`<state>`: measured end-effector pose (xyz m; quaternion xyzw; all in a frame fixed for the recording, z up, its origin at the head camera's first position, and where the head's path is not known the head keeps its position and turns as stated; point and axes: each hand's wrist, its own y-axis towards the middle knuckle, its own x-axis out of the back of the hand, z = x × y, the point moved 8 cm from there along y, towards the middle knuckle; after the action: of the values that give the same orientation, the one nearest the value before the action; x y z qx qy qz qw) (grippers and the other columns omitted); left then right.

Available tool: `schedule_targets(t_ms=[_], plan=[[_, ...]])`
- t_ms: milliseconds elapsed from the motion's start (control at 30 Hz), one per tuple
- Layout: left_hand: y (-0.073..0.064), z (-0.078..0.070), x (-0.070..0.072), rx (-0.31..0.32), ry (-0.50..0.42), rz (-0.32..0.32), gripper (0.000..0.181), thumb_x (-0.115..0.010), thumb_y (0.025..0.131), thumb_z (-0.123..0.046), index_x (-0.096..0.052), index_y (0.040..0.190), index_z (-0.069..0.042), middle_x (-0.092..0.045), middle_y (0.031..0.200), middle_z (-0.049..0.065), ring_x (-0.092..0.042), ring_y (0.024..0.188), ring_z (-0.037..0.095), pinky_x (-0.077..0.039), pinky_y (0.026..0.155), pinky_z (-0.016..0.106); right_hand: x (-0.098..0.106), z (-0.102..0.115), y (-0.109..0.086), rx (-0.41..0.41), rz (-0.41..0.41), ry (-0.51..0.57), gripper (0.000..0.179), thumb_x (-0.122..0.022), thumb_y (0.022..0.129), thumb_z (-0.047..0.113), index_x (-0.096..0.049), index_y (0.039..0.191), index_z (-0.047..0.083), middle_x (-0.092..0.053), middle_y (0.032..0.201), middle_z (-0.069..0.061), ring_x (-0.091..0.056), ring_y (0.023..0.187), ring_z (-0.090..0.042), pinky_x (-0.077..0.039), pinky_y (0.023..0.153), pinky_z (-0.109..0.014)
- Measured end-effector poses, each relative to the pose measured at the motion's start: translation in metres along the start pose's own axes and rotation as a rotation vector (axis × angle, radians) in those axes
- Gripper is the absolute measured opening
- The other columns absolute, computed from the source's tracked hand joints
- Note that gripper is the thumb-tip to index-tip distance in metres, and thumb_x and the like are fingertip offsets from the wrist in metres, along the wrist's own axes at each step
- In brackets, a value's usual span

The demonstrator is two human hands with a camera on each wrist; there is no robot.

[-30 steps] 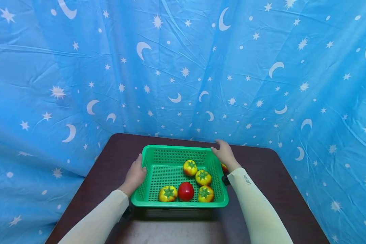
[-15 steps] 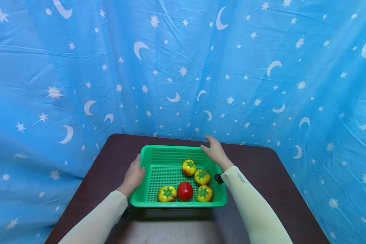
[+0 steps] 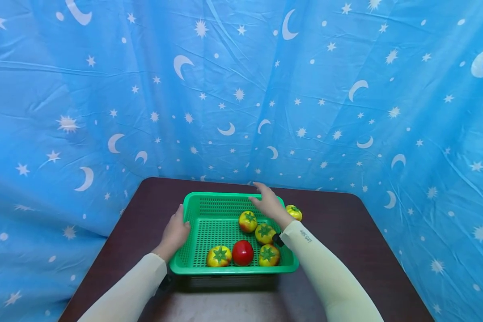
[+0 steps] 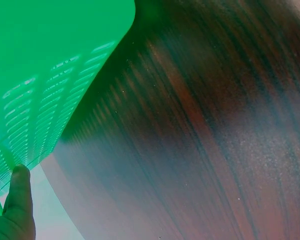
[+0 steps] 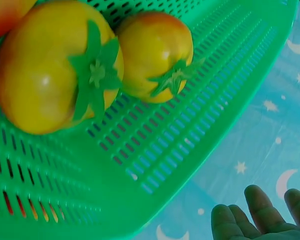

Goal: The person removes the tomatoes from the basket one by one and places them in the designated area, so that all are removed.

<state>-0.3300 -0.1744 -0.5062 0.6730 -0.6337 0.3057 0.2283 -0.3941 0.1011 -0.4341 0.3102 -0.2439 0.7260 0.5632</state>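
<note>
A green perforated plastic basket (image 3: 233, 271) stands on the dark table. Inside lie several glossy yellow-and-red, tomato-like fruits (image 3: 219, 256) with green star-shaped leaf tops, and a plain red one (image 3: 243, 253). My left hand (image 3: 175, 232) holds the basket's left side, thumb at the rim; the left wrist view shows one finger (image 4: 20, 192) against the outer wall. With fingers spread, my right hand (image 3: 270, 206) hovers over the far right part of the basket and grips nothing. In the right wrist view, its fingertips (image 5: 262, 210) appear beyond the rim.
Another yellow fruit (image 3: 294, 213) sits outside the basket, just past its right wall. Behind the dark brown table (image 3: 338, 232) hangs a blue curtain (image 3: 241, 112) with white moons and stars, which also covers both sides.
My right hand has moved left from the basket's right rim to over its far part, uncovering the yellow fruit outside. My left hand and the basket stay put; the view shifts slightly.
</note>
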Motion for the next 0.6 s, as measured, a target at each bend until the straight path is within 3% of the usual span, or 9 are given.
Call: schedule_targets(t_ms=[300, 600], plan=[[0.0, -0.001, 0.001, -0.008, 0.013, -0.017, 0.068, -0.041, 0.097, -0.011, -0.002, 0.152, -0.004, -0.023, 0.152, 0.026, -0.028, 0.139, 0.041, -0.032, 0.108, 0.058, -0.012, 0.005, -0.001, -0.002, 0.015, 0.009, 0.06, -0.054, 0.096, 0.03, -0.03, 0.148, 0.018, -0.038, 0.148, -0.01, -0.04, 0.135, -0.03, -0.041, 0.104, -0.051], [0.002, 0.002, 0.0, -0.011, 0.019, -0.024, 0.068, -0.041, 0.097, -0.011, -0.001, 0.152, -0.004, -0.023, 0.152, 0.026, -0.028, 0.139, 0.041, -0.032, 0.107, 0.058, -0.028, 0.001, 0.001, -0.019, 0.041, -0.123, 0.058, -0.053, 0.096, 0.033, -0.032, 0.147, 0.016, -0.037, 0.15, -0.008, -0.035, 0.138, -0.031, -0.038, 0.107, -0.049]])
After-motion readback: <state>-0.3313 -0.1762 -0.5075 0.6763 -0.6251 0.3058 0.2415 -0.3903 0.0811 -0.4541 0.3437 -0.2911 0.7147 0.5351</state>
